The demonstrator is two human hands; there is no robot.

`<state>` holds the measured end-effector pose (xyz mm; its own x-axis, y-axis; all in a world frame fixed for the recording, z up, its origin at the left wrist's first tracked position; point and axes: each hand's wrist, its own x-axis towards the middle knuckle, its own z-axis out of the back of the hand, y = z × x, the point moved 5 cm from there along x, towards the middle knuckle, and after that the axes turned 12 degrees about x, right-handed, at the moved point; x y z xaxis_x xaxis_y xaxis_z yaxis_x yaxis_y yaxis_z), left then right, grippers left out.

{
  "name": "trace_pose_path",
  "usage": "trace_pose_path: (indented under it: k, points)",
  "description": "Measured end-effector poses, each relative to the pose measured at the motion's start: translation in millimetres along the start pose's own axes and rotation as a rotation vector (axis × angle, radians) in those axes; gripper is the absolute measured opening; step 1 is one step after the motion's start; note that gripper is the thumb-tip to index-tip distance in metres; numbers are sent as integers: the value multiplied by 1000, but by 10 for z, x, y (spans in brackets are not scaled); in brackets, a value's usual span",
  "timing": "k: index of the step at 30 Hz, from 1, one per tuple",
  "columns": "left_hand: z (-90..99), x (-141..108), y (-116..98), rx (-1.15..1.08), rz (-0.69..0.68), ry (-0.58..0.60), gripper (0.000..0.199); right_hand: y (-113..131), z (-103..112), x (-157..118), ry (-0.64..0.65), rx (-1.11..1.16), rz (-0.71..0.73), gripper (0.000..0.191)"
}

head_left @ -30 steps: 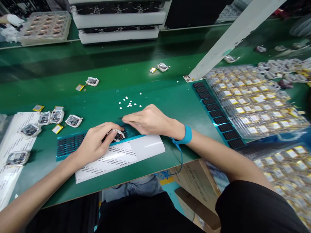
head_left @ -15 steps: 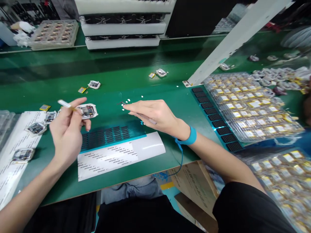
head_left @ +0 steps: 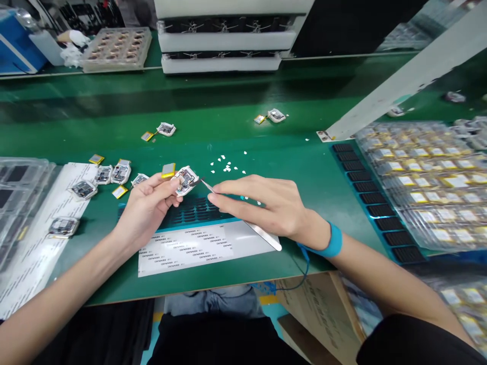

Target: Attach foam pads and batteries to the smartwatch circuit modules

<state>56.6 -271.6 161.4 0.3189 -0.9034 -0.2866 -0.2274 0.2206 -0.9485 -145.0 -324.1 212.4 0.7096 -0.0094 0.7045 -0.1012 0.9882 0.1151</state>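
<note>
Pinching a white-framed circuit module [head_left: 186, 180] at its fingertips, the left hand [head_left: 146, 203] holds it up, a yellow battery [head_left: 168, 170] just beyond. The right hand [head_left: 266, 205] narrowly grips steel tweezers [head_left: 262, 234], tips just beside the module; this close work calls for steady, small movements.

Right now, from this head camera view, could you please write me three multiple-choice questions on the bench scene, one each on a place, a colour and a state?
1. Where is the wrist strap? A. Right wrist B. Left wrist C. Neither wrist
2. What colour is the bench mat? A. Grey B. White C. Green
3. How are the metal tweezers placed? A. Lying on the mat B. Held in the right hand C. Standing in a tray

Answers: A, the strap circles that wrist; C, the bare mat shows green; B, the fingers grip them, tip beside the circuit module in the left hand.
</note>
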Motion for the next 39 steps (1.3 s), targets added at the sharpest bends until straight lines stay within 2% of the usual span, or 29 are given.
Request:
trace_pose_path:
  k: [5, 11, 16, 21, 28, 39]
  points:
    - [-14, -44, 37, 46, 28, 0, 17, 61, 9, -16, 90, -56, 86, 26]
    - [-46, -131, 74, 59, 60, 8, 22, 175, -31, 28, 124, -140, 193, 19]
    - [-72, -180, 82, 65, 75, 22, 16, 227, -105, 32, 169, -103, 188, 26]
    - [-74, -169, 115, 50, 106, 73, 16, 259, -127, 13, 135, -100, 198, 24]
    - [-58, -160, 125, 35, 137, 51, 16, 305, -155, 6, 151, -92, 197, 25]
    - [-90, -185, 147, 70, 91, 106, 16, 329, -185, 3, 179, -55, 198, 24]
